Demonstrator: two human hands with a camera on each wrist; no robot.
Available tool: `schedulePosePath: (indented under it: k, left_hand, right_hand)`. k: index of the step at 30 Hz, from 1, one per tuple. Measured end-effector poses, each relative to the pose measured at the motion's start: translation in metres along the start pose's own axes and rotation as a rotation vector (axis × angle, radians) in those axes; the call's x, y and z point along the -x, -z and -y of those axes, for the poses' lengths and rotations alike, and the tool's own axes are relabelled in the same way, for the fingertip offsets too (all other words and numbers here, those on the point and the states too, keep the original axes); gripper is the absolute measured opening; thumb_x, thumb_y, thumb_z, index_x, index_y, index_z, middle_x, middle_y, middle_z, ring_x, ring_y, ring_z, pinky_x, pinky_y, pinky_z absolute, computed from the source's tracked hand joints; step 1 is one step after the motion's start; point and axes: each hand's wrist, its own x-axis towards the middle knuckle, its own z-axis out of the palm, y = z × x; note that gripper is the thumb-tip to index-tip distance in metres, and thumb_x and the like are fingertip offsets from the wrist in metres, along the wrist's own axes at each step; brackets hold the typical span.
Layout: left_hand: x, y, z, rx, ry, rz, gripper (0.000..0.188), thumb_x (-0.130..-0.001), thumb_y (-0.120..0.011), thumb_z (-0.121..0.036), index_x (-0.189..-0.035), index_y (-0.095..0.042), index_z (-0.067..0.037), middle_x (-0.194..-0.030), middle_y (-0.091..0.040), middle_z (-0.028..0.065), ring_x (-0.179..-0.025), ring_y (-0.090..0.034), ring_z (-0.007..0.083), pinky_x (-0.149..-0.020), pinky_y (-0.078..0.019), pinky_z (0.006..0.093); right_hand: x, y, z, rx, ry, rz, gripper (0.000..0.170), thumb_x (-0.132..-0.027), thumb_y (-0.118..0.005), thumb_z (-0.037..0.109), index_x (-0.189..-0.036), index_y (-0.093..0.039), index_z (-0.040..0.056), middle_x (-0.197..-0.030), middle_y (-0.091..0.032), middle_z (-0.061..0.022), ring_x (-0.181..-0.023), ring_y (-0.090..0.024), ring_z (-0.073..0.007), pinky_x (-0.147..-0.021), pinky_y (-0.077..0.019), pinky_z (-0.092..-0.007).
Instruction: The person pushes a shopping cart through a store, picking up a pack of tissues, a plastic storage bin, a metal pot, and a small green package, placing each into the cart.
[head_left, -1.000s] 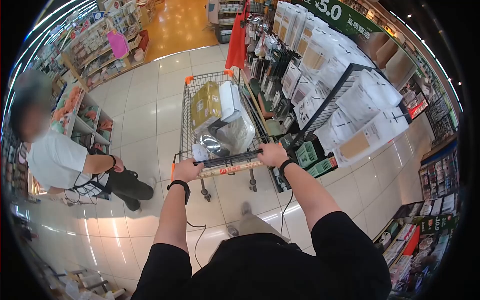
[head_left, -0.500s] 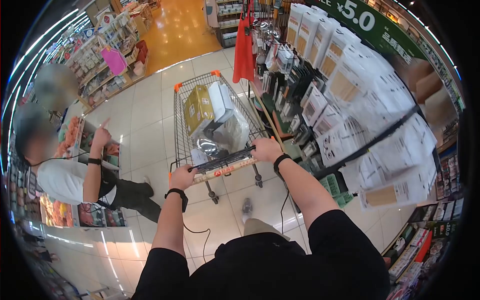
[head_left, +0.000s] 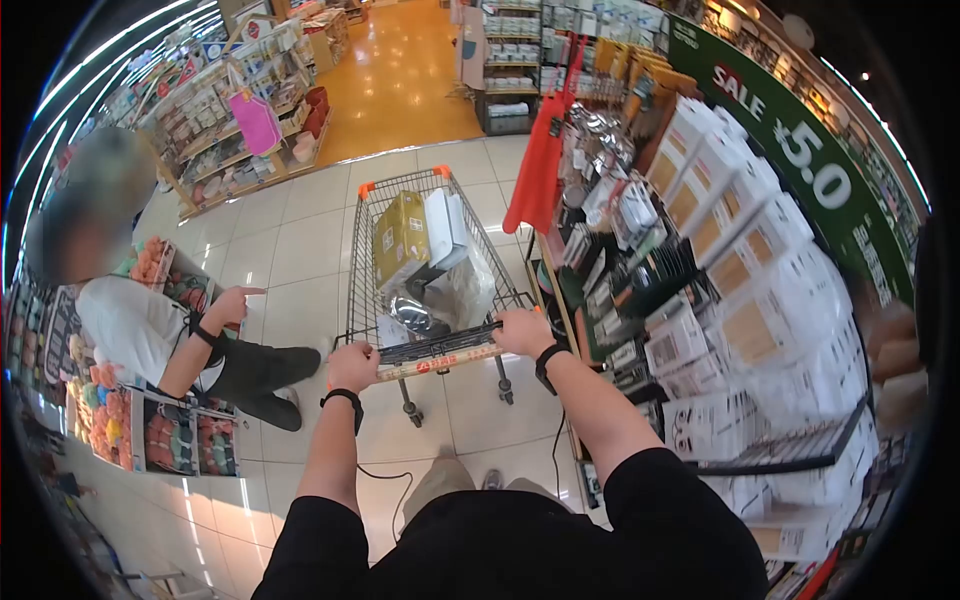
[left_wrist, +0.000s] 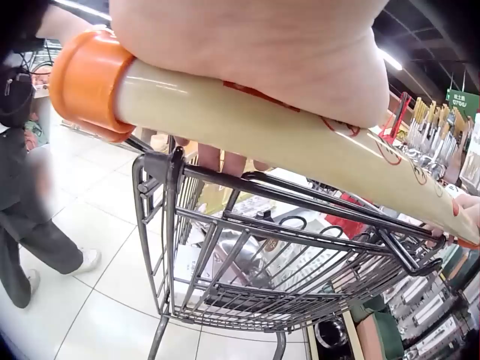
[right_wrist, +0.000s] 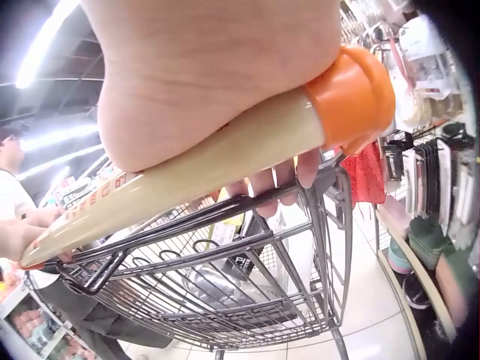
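Observation:
Both hands grip the handle of a wire shopping cart (head_left: 362, 290). The left hand (head_left: 353, 367) is at the handle's left end, its palm over the cream bar (left_wrist: 247, 112) beside an orange end cap (left_wrist: 88, 84). At the right end is the right hand (head_left: 523, 332), with fingers (right_wrist: 283, 180) showing beyond the bar near the cart's rim. Inside the cart lie a gold box (head_left: 402, 240), a flat white box (head_left: 443, 228), a shiny rounded metal item (head_left: 412, 315) and something in clear plastic (head_left: 472, 290).
A person in a white shirt (head_left: 140, 325) stands to the left, one hand extended toward the cart. Close on the right runs a display of white packages (head_left: 770, 320) and kitchenware, with a red cloth (head_left: 540, 160) hanging at its far end. Tiled floor (head_left: 310, 235) meets orange flooring (head_left: 400, 80) ahead.
The cart and both hands have moved forward along the right-hand display, still gripping the handle. The person on the left raised a pointing hand, then lowered it somewhat.

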Motion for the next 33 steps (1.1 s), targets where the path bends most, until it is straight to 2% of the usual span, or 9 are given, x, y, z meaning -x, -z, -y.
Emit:
schedulePosePath:
  k: [5, 11, 14, 17, 20, 27, 33]
  left_hand:
    - [-0.078, 0.014, 0.020, -0.007, -0.065, -0.022, 0.026, -0.086, -0.061, -0.030, -0.090, -0.076, -0.009, -0.088, -0.074, 0.0147, -0.089, -0.070, 0.0350, -0.082, -0.0557, 0.0456]
    - [-0.187, 0.031, 0.046, -0.035, -0.100, 0.020, 0.030, -0.085, -0.061, -0.034, -0.092, -0.076, -0.010, -0.089, -0.074, 0.0154, -0.089, -0.070, 0.0353, -0.084, -0.0556, 0.0459]
    - [-0.237, 0.044, 0.049, -0.045, -0.093, 0.031, 0.033, -0.084, -0.061, -0.038, -0.093, -0.077, -0.011, -0.091, -0.074, 0.0146, -0.089, -0.070, 0.0346, -0.085, -0.0554, 0.0461]
    - [-0.292, 0.042, 0.060, -0.057, -0.122, 0.041, 0.034, -0.084, -0.061, -0.040, -0.093, -0.077, -0.011, -0.090, -0.074, 0.0140, -0.089, -0.070, 0.0339, -0.085, -0.0555, 0.0455]
    - [-0.332, 0.048, 0.057, -0.043, -0.153, 0.040, 0.035, -0.084, -0.061, -0.041, -0.093, -0.076, -0.011, -0.090, -0.074, 0.0137, -0.089, -0.070, 0.0335, -0.085, -0.0554, 0.0447]
    - [-0.406, 0.048, 0.049, -0.081, -0.179, 0.051, 0.033, -0.084, -0.059, -0.039, -0.092, -0.076, -0.011, -0.089, -0.074, 0.0130, -0.088, -0.070, 0.0332, -0.087, -0.0548, 0.0436]
    - [-0.459, 0.048, 0.033, -0.075, -0.224, 0.048, 0.029, -0.083, -0.059, -0.037, -0.086, -0.075, -0.012, -0.082, -0.073, 0.0108, -0.083, -0.070, 0.0332, -0.086, -0.0540, 0.0447]
  right_hand:
    - [-0.065, 0.010, 0.015, -0.011, -0.001, -0.015, 0.040, -0.084, -0.054, 0.036, -0.112, -0.073, 0.0137, -0.109, -0.073, -0.0146, -0.107, -0.067, -0.0322, -0.093, -0.0529, -0.0450]
    - [-0.147, 0.026, 0.041, -0.059, -0.052, -0.030, 0.040, -0.083, -0.056, 0.036, -0.107, -0.073, 0.0097, -0.105, -0.073, -0.0186, -0.101, -0.069, -0.0368, -0.090, -0.0538, -0.0479]
    - [-0.191, 0.031, 0.048, -0.040, -0.078, -0.016, 0.045, -0.084, -0.056, 0.039, -0.117, -0.070, 0.0120, -0.108, -0.072, -0.0193, -0.104, -0.068, -0.0369, -0.093, -0.0529, -0.0476]
    - [-0.233, 0.036, 0.049, -0.038, -0.104, -0.002, 0.048, -0.084, -0.056, 0.040, -0.120, -0.070, 0.0117, -0.107, -0.072, -0.0203, -0.104, -0.068, -0.0373, -0.093, -0.0533, -0.0472]
    - [-0.263, 0.048, 0.051, -0.012, -0.146, 0.010, 0.047, -0.085, -0.058, 0.038, -0.124, -0.069, 0.0131, -0.108, -0.072, -0.0208, -0.104, -0.069, -0.0378, -0.093, -0.0537, -0.0476]
    - [-0.322, 0.067, 0.045, -0.070, -0.167, 0.016, 0.047, -0.082, -0.061, 0.037, -0.121, -0.069, 0.0120, -0.108, -0.072, -0.0201, -0.103, -0.069, -0.0378, -0.092, -0.0537, -0.0478]
    - [-0.376, 0.074, 0.020, -0.104, -0.092, 0.103, 0.048, -0.081, -0.063, 0.041, -0.111, -0.068, 0.0045, -0.111, -0.070, -0.0223, -0.107, -0.066, -0.0390, -0.094, -0.0525, -0.0479]
